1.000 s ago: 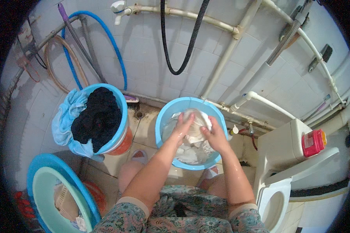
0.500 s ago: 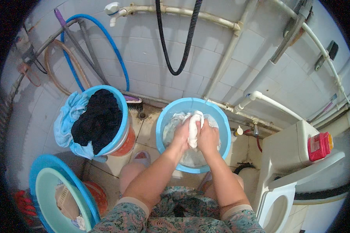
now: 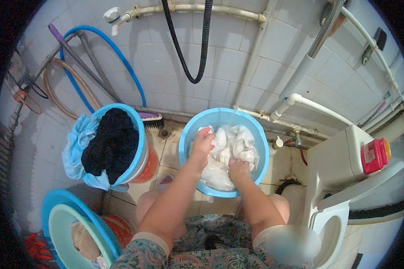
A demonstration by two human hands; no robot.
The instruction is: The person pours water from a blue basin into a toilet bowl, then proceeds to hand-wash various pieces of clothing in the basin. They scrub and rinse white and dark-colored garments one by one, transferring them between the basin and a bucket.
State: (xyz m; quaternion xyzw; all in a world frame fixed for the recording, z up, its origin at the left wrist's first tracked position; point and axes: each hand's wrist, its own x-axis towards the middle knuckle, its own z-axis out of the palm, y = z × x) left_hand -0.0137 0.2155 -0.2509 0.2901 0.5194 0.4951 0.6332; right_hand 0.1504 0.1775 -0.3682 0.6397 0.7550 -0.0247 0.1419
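Note:
A light-blue basin (image 3: pixel 182 148) stands on the floor in front of me, with wet white cloth (image 3: pixel 231 139) bunched and spread inside it. My left hand (image 3: pixel 203 143) is at the basin's left side, its fingers bent round an edge of the cloth. Lower and to the right, my right hand (image 3: pixel 239 168) presses into the cloth with fingers curled into its folds; the fingertips are hidden. A thin stream of water appears to fall at the basin's far rim.
To the left, a blue-rimmed bucket (image 3: pixel 141 150) holds black cloth (image 3: pixel 111 145) and light-blue cloth (image 3: pixel 75 140). Nested basins (image 3: pixel 54 224) stand nearer. A brush (image 3: pixel 151 119) lies by the wall. At right is a toilet (image 3: pixel 330 224) with a red container (image 3: pixel 375 156) on its tank.
The white cloth, bunched up between both hands before, now lies spread in the basin. My hands have moved apart, the right one lower. The view has shifted slightly.

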